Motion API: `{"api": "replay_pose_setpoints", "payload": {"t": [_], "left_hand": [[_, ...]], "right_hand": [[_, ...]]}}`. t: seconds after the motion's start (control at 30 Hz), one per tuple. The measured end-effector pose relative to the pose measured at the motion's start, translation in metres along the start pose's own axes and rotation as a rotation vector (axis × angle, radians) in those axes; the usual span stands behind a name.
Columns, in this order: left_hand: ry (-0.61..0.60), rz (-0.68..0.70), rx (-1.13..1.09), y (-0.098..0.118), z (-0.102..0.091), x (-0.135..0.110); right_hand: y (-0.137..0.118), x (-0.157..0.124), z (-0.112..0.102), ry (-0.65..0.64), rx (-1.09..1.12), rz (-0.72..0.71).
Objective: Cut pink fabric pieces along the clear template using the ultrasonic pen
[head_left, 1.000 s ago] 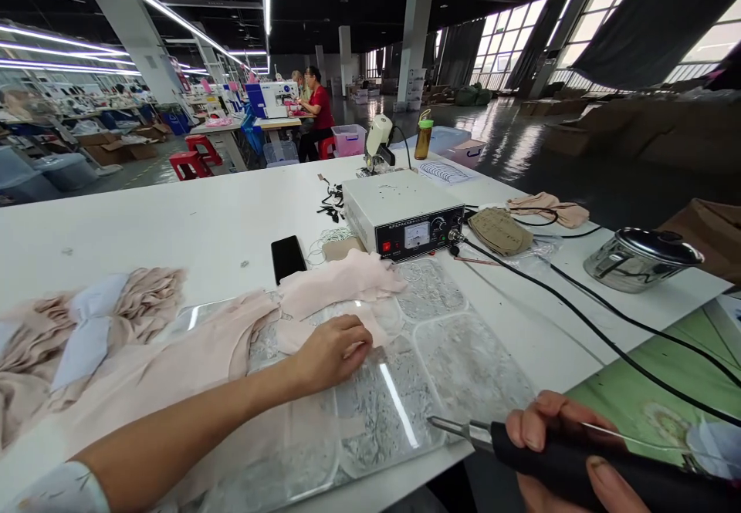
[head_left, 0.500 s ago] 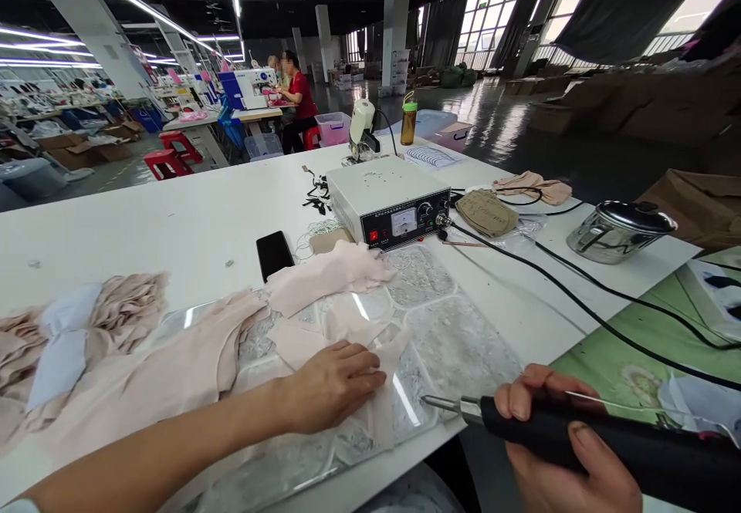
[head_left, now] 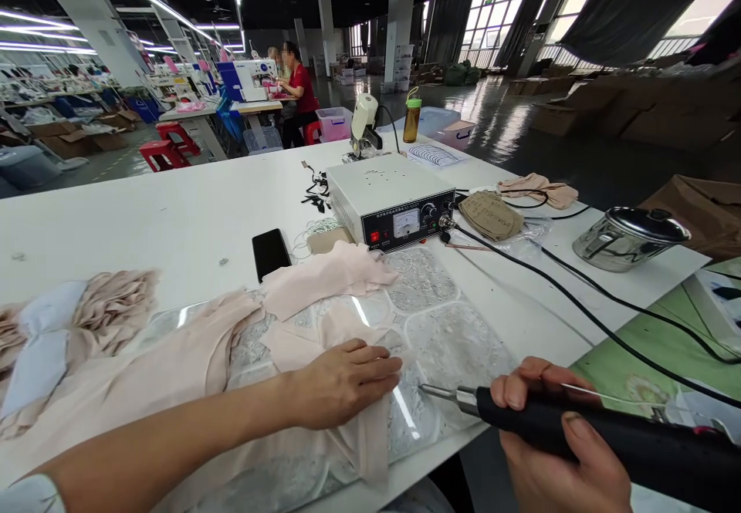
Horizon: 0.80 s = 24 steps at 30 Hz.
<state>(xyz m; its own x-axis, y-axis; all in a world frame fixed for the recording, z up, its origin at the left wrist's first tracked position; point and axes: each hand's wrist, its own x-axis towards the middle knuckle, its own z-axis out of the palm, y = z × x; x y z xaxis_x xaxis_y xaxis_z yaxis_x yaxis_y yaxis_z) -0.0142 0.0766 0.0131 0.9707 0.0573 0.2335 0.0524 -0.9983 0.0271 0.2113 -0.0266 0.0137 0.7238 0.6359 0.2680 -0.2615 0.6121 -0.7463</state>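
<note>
My left hand point(head_left: 347, 382) lies palm down, fingers stretched out, on thin pale pink fabric point(head_left: 370, 443). Beneath the cloth is a clear, patterned sheet point(head_left: 463, 335) on the table. My right hand point(head_left: 556, 436) is wrapped round the black handle of an ultrasonic cutter point(head_left: 492, 409). Its narrow metal tip points left, just right of my left fingers; I cannot tell whether it touches the sheet. More pink fabric pieces point(head_left: 327, 278) lie beyond my left hand, and a wide stretch of cloth point(head_left: 156, 366) spreads under and beside my left forearm.
A control box point(head_left: 399, 204) with a dial stands behind, its black cable running right. Around it are a phone point(head_left: 271, 254), a lidded metal pot point(head_left: 628, 239) and brown templates point(head_left: 491, 214). Tied fabric point(head_left: 49, 328) lies left. Another person point(head_left: 298, 89) sits at a sewing machine.
My left hand has slid a little right, its fingers more extended, and the fabric strip below it hangs further over the near edge. The cutter stays in my right hand, almost unmoved.
</note>
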Motion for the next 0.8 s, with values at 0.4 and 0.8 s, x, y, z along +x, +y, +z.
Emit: {"api": "replay_pose_setpoints", "payload": {"t": [0.4, 0.8], "left_hand": [[0.010, -0.030, -0.074, -0.006, 0.018, -0.014], [0.008, -0.028, -0.148, -0.007, 0.010, -0.010]], "right_hand": [[0.009, 0.011, 0.004, 0.047, -0.062, 0.008], [0.018, 0.011, 0.010, 0.047, -0.118, -0.024]]}}
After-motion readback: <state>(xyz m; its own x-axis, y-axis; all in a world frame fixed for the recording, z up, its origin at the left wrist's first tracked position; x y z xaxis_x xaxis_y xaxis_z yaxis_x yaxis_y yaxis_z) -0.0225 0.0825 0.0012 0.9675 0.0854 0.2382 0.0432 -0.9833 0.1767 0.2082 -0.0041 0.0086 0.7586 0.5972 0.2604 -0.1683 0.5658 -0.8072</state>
